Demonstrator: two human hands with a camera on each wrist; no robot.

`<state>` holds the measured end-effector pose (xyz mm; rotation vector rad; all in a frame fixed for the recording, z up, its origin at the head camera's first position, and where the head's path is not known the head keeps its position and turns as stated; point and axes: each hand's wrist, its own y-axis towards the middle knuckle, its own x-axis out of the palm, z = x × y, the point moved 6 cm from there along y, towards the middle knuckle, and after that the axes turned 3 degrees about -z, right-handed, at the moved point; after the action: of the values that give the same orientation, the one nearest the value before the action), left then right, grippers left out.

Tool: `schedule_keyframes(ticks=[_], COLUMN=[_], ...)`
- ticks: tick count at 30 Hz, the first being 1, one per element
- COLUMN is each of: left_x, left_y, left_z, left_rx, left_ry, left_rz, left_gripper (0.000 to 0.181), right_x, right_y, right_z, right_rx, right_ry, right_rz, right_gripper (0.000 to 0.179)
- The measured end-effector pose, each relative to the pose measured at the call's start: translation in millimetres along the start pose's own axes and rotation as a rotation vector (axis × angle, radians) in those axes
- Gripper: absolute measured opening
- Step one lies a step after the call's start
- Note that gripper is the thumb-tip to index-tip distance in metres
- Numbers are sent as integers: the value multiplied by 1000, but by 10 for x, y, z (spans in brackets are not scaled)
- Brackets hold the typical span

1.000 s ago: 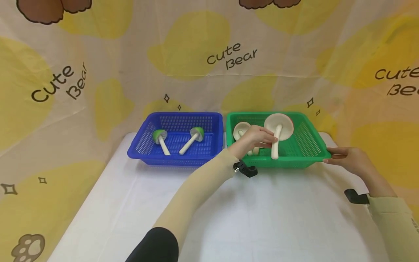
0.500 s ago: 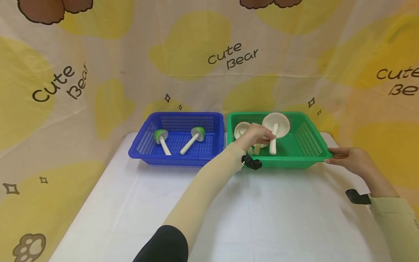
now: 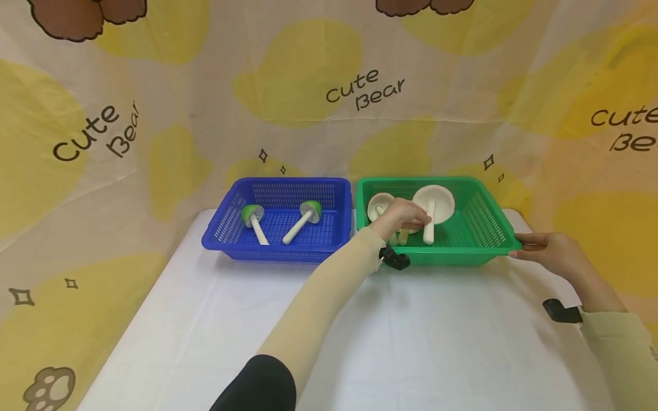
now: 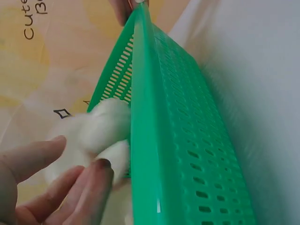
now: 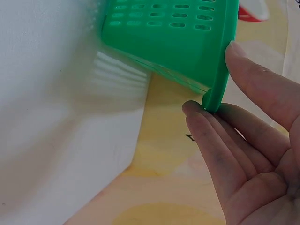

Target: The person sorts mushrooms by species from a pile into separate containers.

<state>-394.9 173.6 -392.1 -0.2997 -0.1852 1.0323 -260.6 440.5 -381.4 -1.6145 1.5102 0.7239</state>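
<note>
In the head view, a toy mushroom (image 3: pixel 434 204) with a wide pale underside and thick white stem leans inside the green basket (image 3: pixel 462 251). My left hand (image 3: pixel 401 217) is beside its stem. The left wrist view shows that hand's (image 4: pixel 56 187) thumb and fingers apart, with the blurred white mushroom (image 4: pixel 108 124) just beyond the fingertips. Another pale mushroom (image 3: pixel 380 204) lies at the basket's left, with more stems partly hidden by my hand. My right hand (image 3: pixel 547 251) pinches the basket's right front corner; the right wrist view shows the thumb and fingers on the rim (image 5: pixel 220 79).
Left of the green basket stands a blue basket (image 3: pixel 277 251) holding two green-capped mushrooms (image 3: pixel 310 211). Both baskets sit near the back of a white-covered table (image 3: pixel 411 342). A printed cloth (image 3: pixel 308 68) hangs behind.
The left hand and the mushroom have moved slightly left and down into the green basket. Its cap has just dropped a little and the fingers have parted from it. The right hand stays at the corner.
</note>
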Motion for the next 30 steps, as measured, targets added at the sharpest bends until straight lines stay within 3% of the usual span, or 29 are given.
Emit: schedule_keyframes(ticks=[7, 12, 17, 21, 24, 30], left_x=[-77, -208, -401, -649, -888, -1382], left_y=[-154, -290, -474, -672, -859, -1248], left_z=[137, 252, 297, 311, 306, 312], left_rx=[43, 92, 143, 203, 254, 405], left_ry=[-20, -67, -22, 107, 246, 739], left_rz=[-36, -49, -54, -14, 59, 302], left_gripper=[53, 41, 31, 31, 31, 35], right_x=[11, 10, 6, 5, 6, -11], right_y=[19, 44, 68, 82, 69, 7], right_z=[0, -7, -12, -16, -40, -152], right_rx=[-11, -16, -15, -16, -41, -127], right_ry=[-13, -13, -10, -29, -52, -113], right_rz=[9, 10, 1, -5, -4, 59], right_gripper=[81, 81, 81, 81, 78, 71])
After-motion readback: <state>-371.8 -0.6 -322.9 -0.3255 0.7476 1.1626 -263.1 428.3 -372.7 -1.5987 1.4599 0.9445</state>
